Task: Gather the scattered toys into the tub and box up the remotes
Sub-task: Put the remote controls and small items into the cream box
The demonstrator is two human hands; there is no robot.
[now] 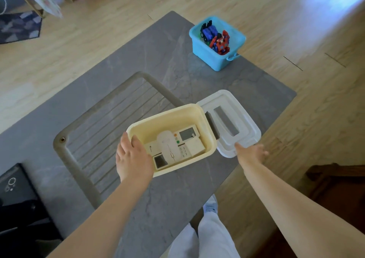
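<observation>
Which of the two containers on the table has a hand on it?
The cream box holding the remotes; the left hand grips its near rim. The blue tub of toys stands untouched at the far end.

1. The room is bright with soft daylight.
2. A big white-blue shine sits on the wood floor (325, 6) at the top right, so light comes from there.
3. Shadows are faint and soft.
4. The bottom corners look dark.
5. Straight lines bend near the edges.
6. The whole picture is a little fuzzy.
</observation>
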